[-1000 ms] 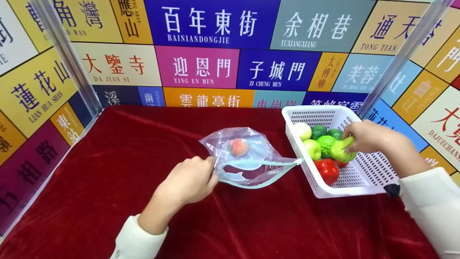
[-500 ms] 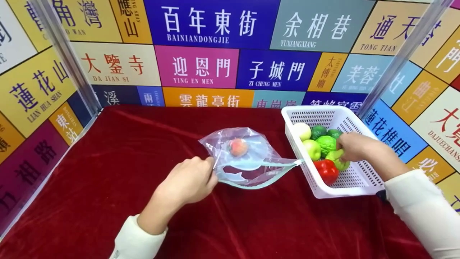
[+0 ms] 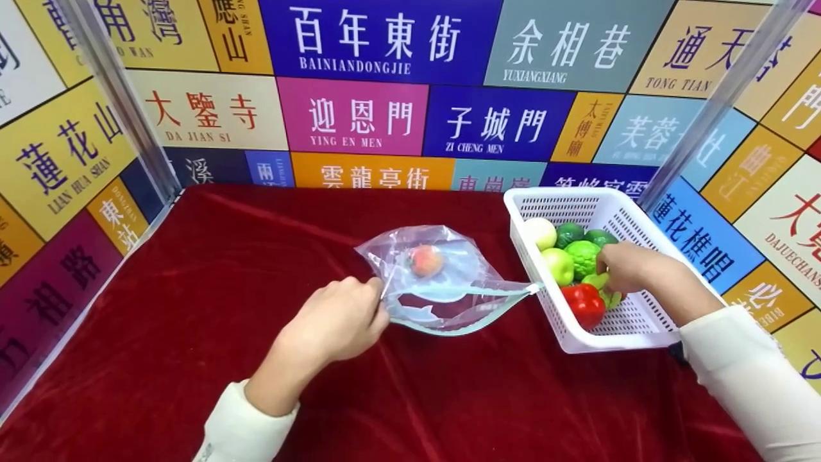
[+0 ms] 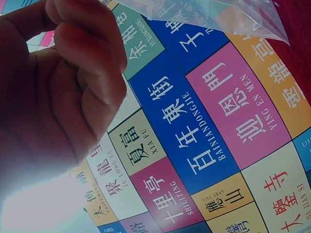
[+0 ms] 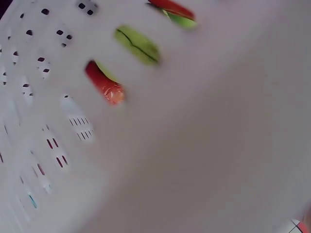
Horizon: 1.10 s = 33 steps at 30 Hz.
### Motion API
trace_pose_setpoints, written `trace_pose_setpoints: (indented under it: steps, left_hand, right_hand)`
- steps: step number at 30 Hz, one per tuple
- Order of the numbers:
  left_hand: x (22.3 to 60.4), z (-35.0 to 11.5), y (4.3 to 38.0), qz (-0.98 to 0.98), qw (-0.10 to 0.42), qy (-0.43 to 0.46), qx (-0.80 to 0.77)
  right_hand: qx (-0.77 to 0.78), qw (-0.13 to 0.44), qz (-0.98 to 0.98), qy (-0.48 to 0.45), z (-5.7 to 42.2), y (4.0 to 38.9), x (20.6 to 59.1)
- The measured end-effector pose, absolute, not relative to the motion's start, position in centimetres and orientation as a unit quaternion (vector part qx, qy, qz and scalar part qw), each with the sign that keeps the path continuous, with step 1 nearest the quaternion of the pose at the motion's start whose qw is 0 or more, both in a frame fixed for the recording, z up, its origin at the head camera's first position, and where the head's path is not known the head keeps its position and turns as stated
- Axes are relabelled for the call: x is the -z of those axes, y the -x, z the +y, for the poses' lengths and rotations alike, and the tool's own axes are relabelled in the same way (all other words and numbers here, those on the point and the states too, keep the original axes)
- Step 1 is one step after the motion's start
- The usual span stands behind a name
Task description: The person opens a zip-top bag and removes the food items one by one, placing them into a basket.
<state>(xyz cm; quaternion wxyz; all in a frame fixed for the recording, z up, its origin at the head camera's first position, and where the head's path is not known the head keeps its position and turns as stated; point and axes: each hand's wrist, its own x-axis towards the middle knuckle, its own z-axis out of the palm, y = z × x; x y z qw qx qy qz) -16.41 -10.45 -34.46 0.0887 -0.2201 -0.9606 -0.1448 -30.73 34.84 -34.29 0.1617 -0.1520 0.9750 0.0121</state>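
My left hand [image 3: 340,317] grips the left end of a clear zip bag [image 3: 484,256] with a pale blue seal. The bag lies on the red cloth, its mouth parted toward me, and a peach [image 3: 426,260] is inside. In the left wrist view the curled fingers [image 4: 92,53] show beside a corner of the bag [image 4: 243,19]. Inside the white basket [image 3: 558,333], my right hand [image 3: 632,264] reaches down and holds a light green vegetable [image 3: 612,299] with a thick stalk; the fingertips are partly hidden. A red bell pepper [image 3: 584,307] sits just left of it.
Also in the basket are a green apple [image 3: 557,266], a whitish round item [image 3: 539,233], a bumpy green item [image 3: 583,258] and dark green ones [image 3: 569,235]. The right wrist view mostly shows slotted basket wall [image 5: 146,160]. Printed panels [image 3: 378,38] stand behind the cloth [image 3: 256,256].
My right hand has moved left and lower in the basket, bringing the light green vegetable down beside the red pepper. The left hand and the bag stay as they were.
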Motion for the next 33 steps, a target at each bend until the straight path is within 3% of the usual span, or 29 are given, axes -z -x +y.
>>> trace_pose_setpoints:
  steps: [10, 16, 21, 24, 27, 31, 33]
  left_hand:
    - [34.4, -10.6, 16.3, -0.961, 0.088, 0.221, 0.143]
    - [34.3, -10.7, 16.3, -0.961, 0.084, 0.222, 0.144]
    - [34.3, -10.7, 16.5, -0.962, 0.082, 0.22, 0.14]
    - [34.4, -10.7, 16.5, -0.961, 0.088, 0.222, 0.141]
    - [34.4, -10.6, 16.5, -0.959, 0.091, 0.226, 0.144]
    - [34.3, -10.5, 16.5, -0.958, 0.095, 0.228, 0.147]
    - [34.2, -10.6, 16.5, -0.957, 0.099, 0.229, 0.147]
  right_hand:
    - [-0.011, 0.186, 0.972, 0.141, 34.3, 30.8, 33.9]
    - [-0.014, 0.153, 0.976, 0.155, 33.6, 29.8, 31.7]
    - [-0.003, 0.105, 0.982, 0.157, 31.3, 27.1, 27.1]
    - [0.004, 0.051, 0.983, 0.177, 29.5, 24.4, 23.8]
    - [0.019, -0.057, 0.977, 0.206, 28.5, 21.0, 21.4]
    - [0.069, -0.225, 0.94, 0.247, 28.7, 16.5, 21.1]
    - [0.115, -0.268, 0.919, 0.266, 29.3, 14.7, 22.2]
